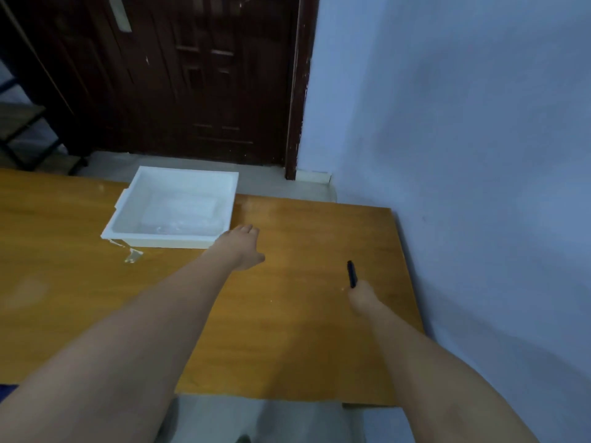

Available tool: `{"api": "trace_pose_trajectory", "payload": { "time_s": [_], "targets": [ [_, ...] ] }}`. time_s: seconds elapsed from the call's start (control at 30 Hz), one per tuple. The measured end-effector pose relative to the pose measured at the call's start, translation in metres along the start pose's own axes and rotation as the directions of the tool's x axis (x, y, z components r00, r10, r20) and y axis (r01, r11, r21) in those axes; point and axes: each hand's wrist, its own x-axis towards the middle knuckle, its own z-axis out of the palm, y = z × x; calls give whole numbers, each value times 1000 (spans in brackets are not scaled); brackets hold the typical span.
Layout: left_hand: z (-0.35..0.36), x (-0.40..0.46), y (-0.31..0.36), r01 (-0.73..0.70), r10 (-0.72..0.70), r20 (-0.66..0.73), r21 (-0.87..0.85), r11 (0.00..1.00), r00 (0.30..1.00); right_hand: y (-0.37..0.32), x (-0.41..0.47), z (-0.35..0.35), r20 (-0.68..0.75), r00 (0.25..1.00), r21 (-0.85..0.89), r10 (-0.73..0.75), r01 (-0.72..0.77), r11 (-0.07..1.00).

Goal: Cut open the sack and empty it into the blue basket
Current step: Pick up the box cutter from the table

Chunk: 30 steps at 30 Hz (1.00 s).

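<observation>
A pale bluish-white rectangular basket (pixel 124 215) stands on the wooden table (pixel 303 314) at the far left of centre. Inside it lies a clear plastic sack (pixel 180 212), flat on the bottom. My left hand (pixel 244 249) is stretched out over the table just right of the basket's near right corner, fingers extended, holding nothing. My right hand (pixel 361 298) is closed around a dark, slim cutting tool (pixel 351 274) that points away from me, over the right part of the table.
A scrap of clear plastic (pixel 131 254) lies on the table in front of the basket's near left corner. A dark wooden door (pixel 192 75) is behind the table, a blue-white wall (pixel 463 155) runs along its right edge, and a metal shelf frame (pixel 22 135) stands far left.
</observation>
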Motion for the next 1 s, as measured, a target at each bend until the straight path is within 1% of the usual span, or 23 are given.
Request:
{"api": "trace_pose_trajectory", "payload": {
  "time_s": [0.07,0.13,0.23,0.37,0.53,0.7,0.83,1.0],
  "targets": [
    [-19,-10,-8,8,-9,-57,-14,1000,998,-33,-8,-18,-56,997,158,-58,66,985],
    [-40,-22,-16,19,-22,-120,-34,999,993,-69,-23,-37,-84,988,233,-128,145,962],
    [-73,-41,-31,19,-27,-209,-38,999,977,-122,-51,-58,-120,966,230,-229,252,940],
    [-109,-71,-65,44,-35,-314,21,999,949,-183,-90,-72,-170,928,171,-332,359,917],
    [-139,-107,-125,152,-135,-405,9,988,904,-238,-124,-72,-221,863,61,-455,478,876],
    [-140,-149,-176,248,-236,-479,-38,968,846,-272,-161,-52,-168,820,-16,-548,553,833],
    [-115,-198,-209,358,-355,-442,-80,930,824,-295,-177,-18,-86,787,-79,-612,607,791],
    [-101,-264,-235,466,-510,-471,-217,858,720,-321,-201,22,26,727,-103,-686,685,722]
  ]
}}
